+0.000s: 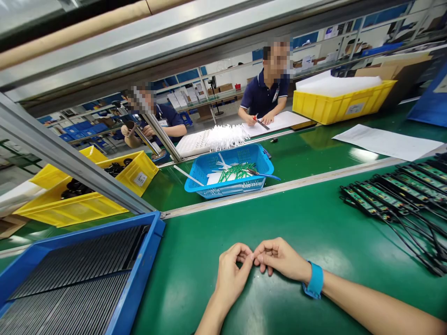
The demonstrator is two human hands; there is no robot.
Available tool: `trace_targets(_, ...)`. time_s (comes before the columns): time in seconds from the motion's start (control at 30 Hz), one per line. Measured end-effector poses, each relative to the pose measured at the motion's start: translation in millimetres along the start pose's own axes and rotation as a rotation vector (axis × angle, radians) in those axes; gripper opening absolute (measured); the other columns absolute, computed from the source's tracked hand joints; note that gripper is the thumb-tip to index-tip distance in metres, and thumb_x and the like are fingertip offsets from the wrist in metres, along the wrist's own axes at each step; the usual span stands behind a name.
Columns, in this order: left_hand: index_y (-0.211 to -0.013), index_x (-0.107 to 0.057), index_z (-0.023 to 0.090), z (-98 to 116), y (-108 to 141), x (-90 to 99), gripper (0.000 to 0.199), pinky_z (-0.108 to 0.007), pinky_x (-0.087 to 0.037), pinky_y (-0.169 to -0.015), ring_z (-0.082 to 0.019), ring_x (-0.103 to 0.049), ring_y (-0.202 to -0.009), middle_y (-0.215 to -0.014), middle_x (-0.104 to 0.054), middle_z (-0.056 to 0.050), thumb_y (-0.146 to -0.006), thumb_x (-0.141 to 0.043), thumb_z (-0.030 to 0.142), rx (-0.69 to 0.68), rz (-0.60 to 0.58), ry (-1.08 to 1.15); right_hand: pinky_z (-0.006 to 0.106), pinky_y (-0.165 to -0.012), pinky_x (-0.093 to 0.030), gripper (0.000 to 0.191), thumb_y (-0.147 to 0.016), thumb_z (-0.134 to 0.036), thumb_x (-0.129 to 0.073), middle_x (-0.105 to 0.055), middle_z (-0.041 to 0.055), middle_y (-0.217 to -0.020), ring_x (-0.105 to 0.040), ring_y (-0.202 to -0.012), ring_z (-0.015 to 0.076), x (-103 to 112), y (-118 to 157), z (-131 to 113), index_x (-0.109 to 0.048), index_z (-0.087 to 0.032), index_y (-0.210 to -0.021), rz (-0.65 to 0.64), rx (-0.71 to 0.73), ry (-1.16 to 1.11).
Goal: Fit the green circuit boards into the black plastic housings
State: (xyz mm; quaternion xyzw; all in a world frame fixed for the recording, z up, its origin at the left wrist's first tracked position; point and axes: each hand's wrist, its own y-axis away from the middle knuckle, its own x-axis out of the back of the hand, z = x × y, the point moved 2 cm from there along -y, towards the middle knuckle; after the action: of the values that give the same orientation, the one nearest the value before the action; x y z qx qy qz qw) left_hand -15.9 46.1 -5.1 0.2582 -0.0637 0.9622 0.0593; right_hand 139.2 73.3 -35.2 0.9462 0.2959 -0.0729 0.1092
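On green mat — left hand, right hand fingertips pinched together, grip contents unclear — labels on yellow bins unreadable.

Between hands: fingertips pinched together, whatever's inside too small to tell.
Blue tray: cut off at left and bottom edges.
Circuit strips: run off right edge.
Black parts in yellow bin: partly hidden behind metal rail.

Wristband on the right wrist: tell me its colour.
The wristband on the right hand is light blue, shown in the head view.
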Motion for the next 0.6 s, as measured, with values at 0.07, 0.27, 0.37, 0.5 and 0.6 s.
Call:
trace_targets(0.07,-0.073,-0.058,0.018,1,0,3.2,0.013,-0.022,-0.046,-0.058,-0.013,-0.059,-0.063,-0.071,-0.063,-0.002,-0.084,-0.053,0.023,-0.057,0.028,-0.101,0.018,-0.047,-0.044,0.028,-0.076,-0.037,-0.065,-0.066,0.0042,-0.074,-0.060,-0.056,0.0095,-2,0,1,-0.065,-0.012,-0.088,-0.024,0.006,0.026)
trace_targets(0.27,-0.070,-0.058,0.019,-13,-9,21.0,0.017,-0.023,-0.050,-0.062,-0.014,-0.062,-0.064,-0.069,-0.065,-0.001,-0.083,-0.055,0.030,-0.057,0.167,-0.155,0.016,-0.048,-0.041,0.024,-0.075,-0.014,-0.055,-0.068,0.0035,-0.071,-0.062,-0.055,0.0095,-10,-2,0,-0.069,-0.013,-0.095,-0.048,0.157,0.301)
trace_targets(0.37,-0.073,-0.062,0.019,-26,-14,34.5,0.025,-0.025,-0.052,-0.057,-0.016,-0.062,-0.059,-0.063,-0.065,-0.001,-0.076,-0.063,0.044,0.086,0.278,0.000,0.017,-0.047,-0.042,0.026,-0.071,-0.009,-0.053,-0.070,0.0050,-0.070,-0.064,-0.053,0.0115,-12,-5,3,-0.071,-0.012,-0.090,-0.031,0.167,0.325)
trace_targets(0.5,-0.087,-0.070,0.016,-36,-15,55.0,0.053,-0.030,-0.056,-0.066,-0.022,-0.067,-0.065,-0.072,-0.072,-0.006,-0.052,-0.076,0.057,0.290,0.459,0.160,0.018,-0.048,-0.046,0.032,-0.066,-0.006,-0.052,-0.073,0.0049,-0.071,-0.068,-0.058,0.0150,-12,-14,11,-0.074,-0.013,-0.088,-0.051,0.159,0.342)
trace_targets(0.6,-0.081,-0.072,0.016,-34,-15,69.8,0.056,-0.030,-0.056,-0.067,-0.022,-0.067,-0.068,-0.075,-0.073,-0.006,-0.046,-0.078,0.058,0.358,0.623,0.148,0.018,-0.052,-0.048,0.035,-0.063,-0.004,-0.054,-0.074,0.0035,-0.074,-0.069,-0.066,0.0167,-10,-23,18,-0.076,-0.015,-0.088,-0.077,0.184,0.364)
